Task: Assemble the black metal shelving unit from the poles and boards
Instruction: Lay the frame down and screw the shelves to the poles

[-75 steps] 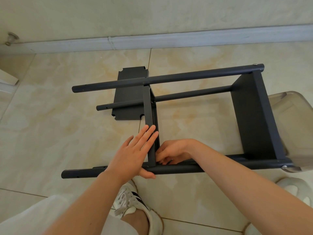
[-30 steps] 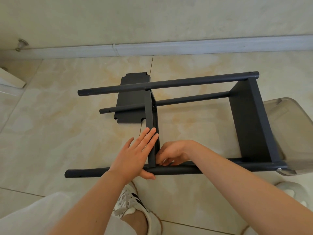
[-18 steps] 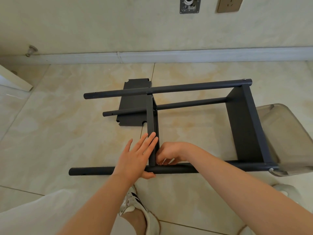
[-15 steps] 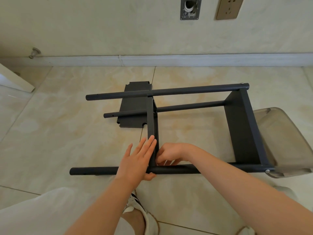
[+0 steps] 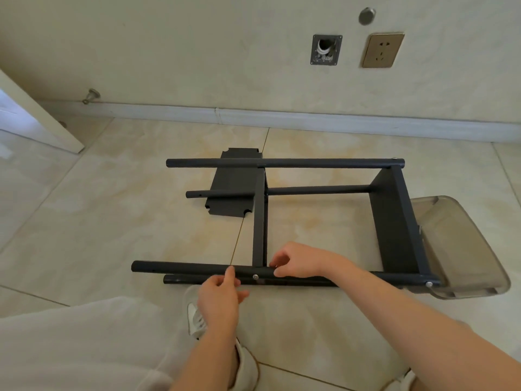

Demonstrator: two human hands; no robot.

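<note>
Beige tiles (image 5: 112,221) carry the shelving frame (image 5: 394,221). Right hand (image 5: 298,262) pinches the pole (image 5: 180,268) at lower centre; left hand (image 5: 218,299) touches it, grip unclear.

Loose cream trousers (image 5: 84,342) cover the left leg. Below them sits a white trainer (image 5: 196,320) with grey markings on its top. The edge of a second light shoe (image 5: 406,377) shows at the lower right. The left forearm (image 5: 208,359) and right forearm (image 5: 408,317) are bare, with no sleeve in sight.
</note>
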